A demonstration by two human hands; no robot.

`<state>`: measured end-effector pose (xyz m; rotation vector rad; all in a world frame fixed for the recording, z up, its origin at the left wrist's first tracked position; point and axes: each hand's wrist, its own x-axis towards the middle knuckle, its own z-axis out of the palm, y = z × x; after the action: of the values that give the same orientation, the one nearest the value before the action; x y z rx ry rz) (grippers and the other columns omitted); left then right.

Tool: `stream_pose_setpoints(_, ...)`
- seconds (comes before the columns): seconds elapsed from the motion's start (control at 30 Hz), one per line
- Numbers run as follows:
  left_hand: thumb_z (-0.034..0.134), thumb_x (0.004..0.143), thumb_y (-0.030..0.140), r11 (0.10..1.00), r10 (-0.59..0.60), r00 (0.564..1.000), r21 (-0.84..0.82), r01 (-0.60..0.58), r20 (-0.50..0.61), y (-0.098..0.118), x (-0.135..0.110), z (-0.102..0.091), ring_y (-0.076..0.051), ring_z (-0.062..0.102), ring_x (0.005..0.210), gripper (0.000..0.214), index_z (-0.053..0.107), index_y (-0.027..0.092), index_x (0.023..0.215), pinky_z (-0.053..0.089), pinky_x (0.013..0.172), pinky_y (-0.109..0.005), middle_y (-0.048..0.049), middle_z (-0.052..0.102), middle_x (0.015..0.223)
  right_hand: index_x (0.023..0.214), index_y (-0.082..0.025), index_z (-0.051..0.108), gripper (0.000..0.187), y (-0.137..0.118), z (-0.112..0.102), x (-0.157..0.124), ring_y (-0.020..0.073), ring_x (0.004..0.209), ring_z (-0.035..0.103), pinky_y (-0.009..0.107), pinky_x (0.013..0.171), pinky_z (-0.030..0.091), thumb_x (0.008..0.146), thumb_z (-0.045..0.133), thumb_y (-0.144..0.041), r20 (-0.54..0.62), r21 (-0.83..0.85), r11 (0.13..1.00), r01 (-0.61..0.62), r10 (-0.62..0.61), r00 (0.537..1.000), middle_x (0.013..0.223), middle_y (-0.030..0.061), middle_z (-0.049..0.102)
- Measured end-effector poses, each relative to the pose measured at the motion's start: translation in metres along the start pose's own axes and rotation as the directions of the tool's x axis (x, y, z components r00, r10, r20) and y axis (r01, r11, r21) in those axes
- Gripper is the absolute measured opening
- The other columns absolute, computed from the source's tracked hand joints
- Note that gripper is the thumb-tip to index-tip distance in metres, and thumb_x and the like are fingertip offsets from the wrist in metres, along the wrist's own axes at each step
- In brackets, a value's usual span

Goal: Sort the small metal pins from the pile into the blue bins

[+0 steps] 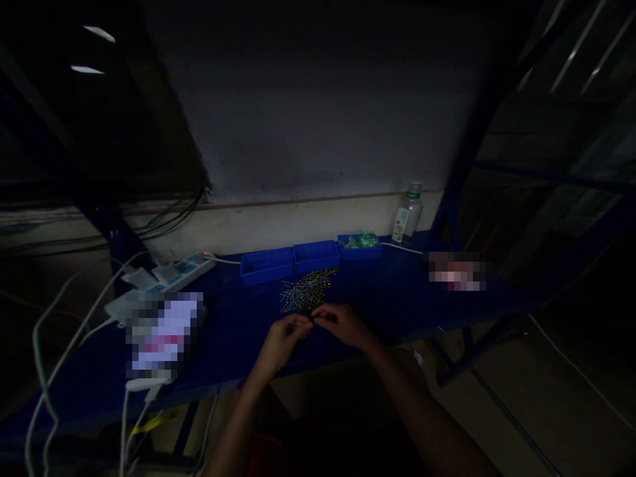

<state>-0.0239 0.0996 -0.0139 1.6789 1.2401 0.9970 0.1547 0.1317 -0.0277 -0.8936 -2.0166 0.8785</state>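
Observation:
My left hand and my right hand meet fingertip to fingertip just above the near part of the blue table. Both are closed in a pinch. Whatever lies between the fingertips is too small and dark to make out. Right beyond my fingers is a loose pile of metal screws, some silvery and long, others brassy. Behind the pile stand a blue bin on the left, a second blue bin in the middle, and a third blue bin with green, shiny plastic material in it.
At the back right stands a clear bottle. A white power strip with plugs lies at the left, and white cables hang past the table's left side. Blurred items lie at both ends. Blue frame posts flank the table.

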Motion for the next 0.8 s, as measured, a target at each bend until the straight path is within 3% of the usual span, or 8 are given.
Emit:
stream_pose_setpoints(0.27,0.064,0.067,0.038,0.996,-0.082,0.997,-0.038,0.082,-0.001,0.0026,0.0019,0.0000,-0.012,0.053,0.056,0.026,0.066,0.012,0.071,0.040,0.053,-0.021,-0.0020,0.062,0.061,0.090,-0.018,0.066,0.016,0.0048,0.0006,0.0007,0.0119,0.076,0.059,0.021,0.068,0.042,0.080,0.054,-0.023,0.087,0.102,0.995,-0.003,-0.006,0.996,0.084,0.0005,0.066)
stream_pose_setpoints(0.5,0.067,0.062,0.038,0.989,-0.143,0.990,-0.044,0.142,-0.007,0.0062,0.0039,0.0027,-0.011,0.051,0.051,0.026,0.068,0.012,0.066,0.040,0.051,-0.021,-0.0010,0.062,0.055,0.088,-0.018,0.067,0.015,0.0038,0.0015,0.0001,0.0120,0.075,0.059,0.021,0.067,0.042,0.079,0.056,-0.023,0.058,0.107,0.994,0.014,-0.021,0.998,0.083,0.0009,0.066)
stream_pose_setpoints(0.7,0.066,0.064,0.037,0.990,-0.138,0.990,0.011,0.138,-0.014,0.0061,0.0029,0.0019,-0.013,0.054,0.056,0.031,0.069,0.013,0.083,0.040,0.053,-0.022,-0.0022,0.065,0.064,0.087,-0.016,0.064,0.015,0.0071,-0.0008,0.0009,0.0116,0.074,0.059,0.021,0.067,0.042,0.080,0.055,-0.026,-0.001,0.157,0.987,-0.024,0.024,1.000,0.081,0.0009,0.065)
stream_pose_setpoints(0.8,0.061,0.069,0.039,0.994,-0.099,0.995,0.034,0.100,-0.009,0.0028,0.0018,0.0023,-0.015,0.055,0.061,0.030,0.069,0.013,0.082,0.042,0.055,-0.022,-0.0036,0.065,0.067,0.088,-0.016,0.063,0.016,0.0090,-0.0012,0.0008,0.0116,0.074,0.059,0.022,0.067,0.042,0.080,0.055,-0.027,-0.021,0.175,0.983,-0.051,0.056,0.998,0.081,0.0011,0.065)
